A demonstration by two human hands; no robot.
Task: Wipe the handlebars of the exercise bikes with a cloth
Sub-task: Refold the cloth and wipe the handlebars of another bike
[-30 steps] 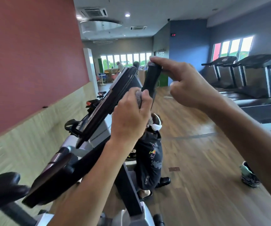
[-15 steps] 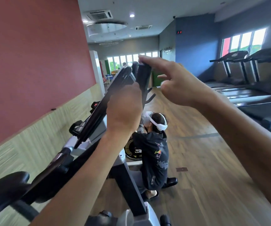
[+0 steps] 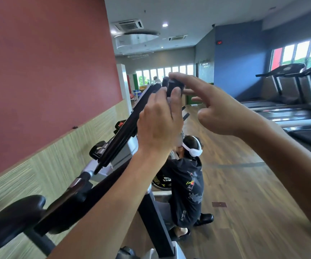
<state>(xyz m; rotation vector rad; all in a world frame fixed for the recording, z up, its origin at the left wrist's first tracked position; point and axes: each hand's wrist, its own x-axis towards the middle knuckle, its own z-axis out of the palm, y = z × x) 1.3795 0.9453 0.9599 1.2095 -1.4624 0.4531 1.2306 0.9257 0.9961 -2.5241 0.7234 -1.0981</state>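
At the top of the upright black handlebar post of the grey-and-black exercise bike, seen from the single head view, we have both hands raised. Our left hand has its fingers curled round the post just below the tip, with a sliver of pale grey cloth showing between thumb and palm; most of the cloth is hidden, so we judge it is wrapped round the bar and being rubbed along it. Our right hand is relaxed, its index finger laid straight across the post's cap and the other fingers spread free; we take this as steadying the tip so the wiping pressure does not rock the bar. The tilted black console panel sits just beside our left hand. Beyond, a person in a dark jacket crouches on the wooden floor, and black treadmills stand well apart at right. No containers are visible to us.
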